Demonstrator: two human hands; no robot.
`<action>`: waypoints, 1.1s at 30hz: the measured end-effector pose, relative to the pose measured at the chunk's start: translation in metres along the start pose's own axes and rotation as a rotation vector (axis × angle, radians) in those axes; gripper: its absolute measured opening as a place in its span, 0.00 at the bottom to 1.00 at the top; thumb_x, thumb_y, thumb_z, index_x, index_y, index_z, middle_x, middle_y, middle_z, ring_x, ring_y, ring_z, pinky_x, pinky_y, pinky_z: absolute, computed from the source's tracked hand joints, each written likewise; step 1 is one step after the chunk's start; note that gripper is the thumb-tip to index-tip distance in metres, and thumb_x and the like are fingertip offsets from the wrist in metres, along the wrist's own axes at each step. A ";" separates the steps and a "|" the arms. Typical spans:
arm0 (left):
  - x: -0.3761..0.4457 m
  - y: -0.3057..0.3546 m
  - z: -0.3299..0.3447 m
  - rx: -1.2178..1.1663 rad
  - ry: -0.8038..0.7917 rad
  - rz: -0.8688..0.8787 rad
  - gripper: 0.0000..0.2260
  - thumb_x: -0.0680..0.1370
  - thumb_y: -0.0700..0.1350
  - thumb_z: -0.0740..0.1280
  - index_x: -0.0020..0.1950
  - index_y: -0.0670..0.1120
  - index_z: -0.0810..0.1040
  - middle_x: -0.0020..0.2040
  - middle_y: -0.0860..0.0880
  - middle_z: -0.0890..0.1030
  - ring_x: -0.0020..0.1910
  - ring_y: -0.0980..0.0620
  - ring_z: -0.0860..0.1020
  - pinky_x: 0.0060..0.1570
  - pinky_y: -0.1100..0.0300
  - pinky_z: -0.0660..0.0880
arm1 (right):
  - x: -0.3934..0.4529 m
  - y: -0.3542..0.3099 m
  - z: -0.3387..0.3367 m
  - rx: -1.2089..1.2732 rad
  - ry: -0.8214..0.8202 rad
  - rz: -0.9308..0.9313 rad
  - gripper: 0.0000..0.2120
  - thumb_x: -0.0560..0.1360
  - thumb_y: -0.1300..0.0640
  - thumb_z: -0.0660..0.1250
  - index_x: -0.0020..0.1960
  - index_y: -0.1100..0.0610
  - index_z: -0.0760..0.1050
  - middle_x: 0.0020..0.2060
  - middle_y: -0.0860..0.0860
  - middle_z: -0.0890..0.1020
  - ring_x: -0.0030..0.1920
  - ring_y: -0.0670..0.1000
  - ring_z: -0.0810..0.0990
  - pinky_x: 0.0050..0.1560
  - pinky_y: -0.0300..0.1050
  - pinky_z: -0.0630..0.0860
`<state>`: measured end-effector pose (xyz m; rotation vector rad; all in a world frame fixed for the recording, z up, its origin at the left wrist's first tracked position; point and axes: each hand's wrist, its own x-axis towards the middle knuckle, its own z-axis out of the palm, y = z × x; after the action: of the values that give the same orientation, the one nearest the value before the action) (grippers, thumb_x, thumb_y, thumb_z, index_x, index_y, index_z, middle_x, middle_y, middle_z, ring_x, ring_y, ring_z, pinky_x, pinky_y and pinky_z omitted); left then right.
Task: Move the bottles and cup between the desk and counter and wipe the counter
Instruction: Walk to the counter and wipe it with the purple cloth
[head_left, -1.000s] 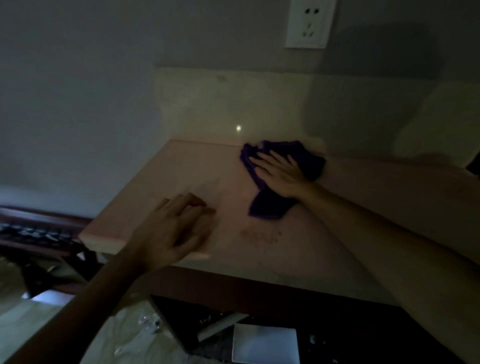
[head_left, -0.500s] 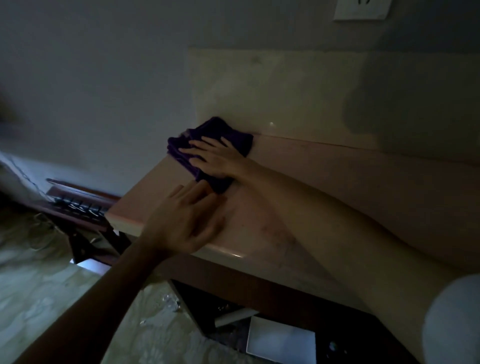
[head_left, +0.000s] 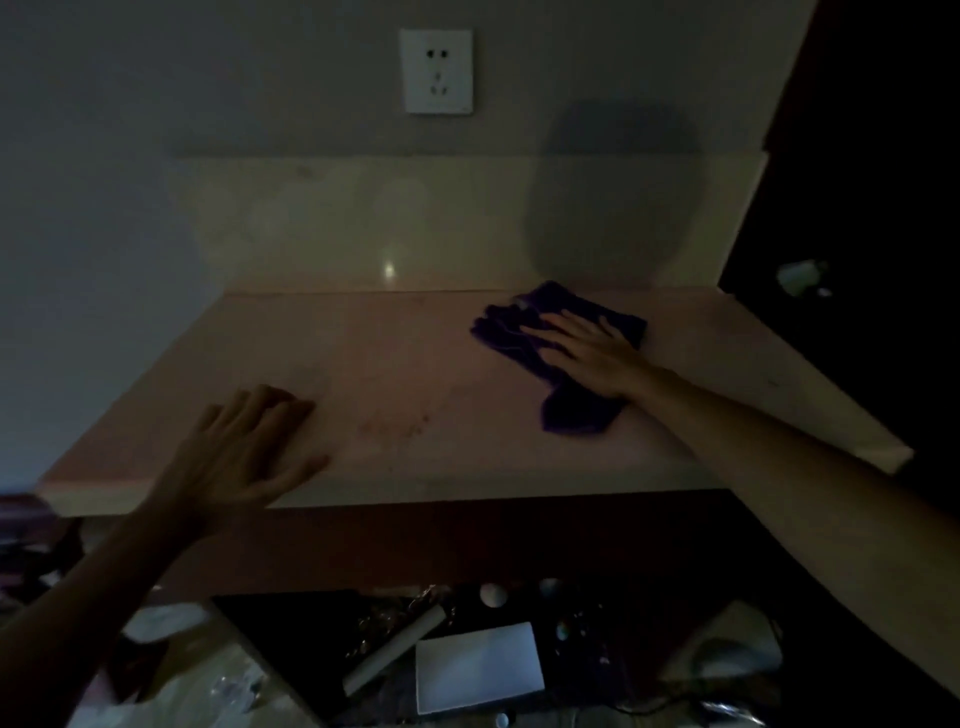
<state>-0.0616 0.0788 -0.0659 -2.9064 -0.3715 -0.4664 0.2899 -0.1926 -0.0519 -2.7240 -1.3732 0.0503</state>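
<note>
The room is dim. A pale stone counter (head_left: 395, 364) runs across the middle of the view. A crumpled purple cloth (head_left: 571, 415) lies on its back right part. My right hand (head_left: 587, 353) presses flat on the cloth, fingers spread and pointing left. My left hand (head_left: 244, 452) rests palm down on the counter's front left edge with nothing in it. No bottle or cup shows on the counter. Faint reddish stains (head_left: 395, 423) mark the surface between my hands.
A white wall socket (head_left: 438, 71) sits above the pale backsplash (head_left: 363, 223). Below the counter a dark box (head_left: 467, 649) holds a white card and clutter. A dark panel (head_left: 857, 208) bounds the right side, with a small pale object (head_left: 800, 275) in front of it.
My right hand has slid the cloth from the counter's back left corner over to the back right. The left hand stays on the front left edge. The camera view has swung right.
</note>
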 end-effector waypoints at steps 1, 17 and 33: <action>0.003 0.003 0.000 0.014 -0.009 0.019 0.34 0.75 0.70 0.50 0.67 0.48 0.75 0.61 0.47 0.75 0.55 0.43 0.76 0.49 0.50 0.69 | -0.019 0.026 -0.002 0.018 0.001 0.068 0.22 0.82 0.41 0.45 0.76 0.35 0.50 0.78 0.40 0.51 0.79 0.45 0.46 0.76 0.58 0.42; 0.009 0.004 0.009 0.033 0.027 0.037 0.36 0.75 0.72 0.49 0.68 0.49 0.75 0.62 0.46 0.75 0.57 0.42 0.75 0.52 0.49 0.70 | -0.135 0.109 -0.002 0.036 0.036 0.681 0.26 0.77 0.32 0.41 0.75 0.32 0.45 0.78 0.38 0.47 0.79 0.48 0.43 0.73 0.68 0.39; -0.018 -0.037 -0.006 -0.631 0.296 -0.089 0.09 0.81 0.51 0.62 0.51 0.47 0.76 0.49 0.51 0.74 0.50 0.50 0.74 0.49 0.51 0.73 | 0.001 -0.236 0.029 0.079 0.044 0.047 0.26 0.80 0.40 0.38 0.78 0.40 0.46 0.79 0.42 0.47 0.79 0.52 0.42 0.73 0.69 0.37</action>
<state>-0.0896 0.1088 -0.0612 -3.3324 -0.3598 -1.2050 0.0994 -0.0503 -0.0583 -2.6756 -1.2678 0.0470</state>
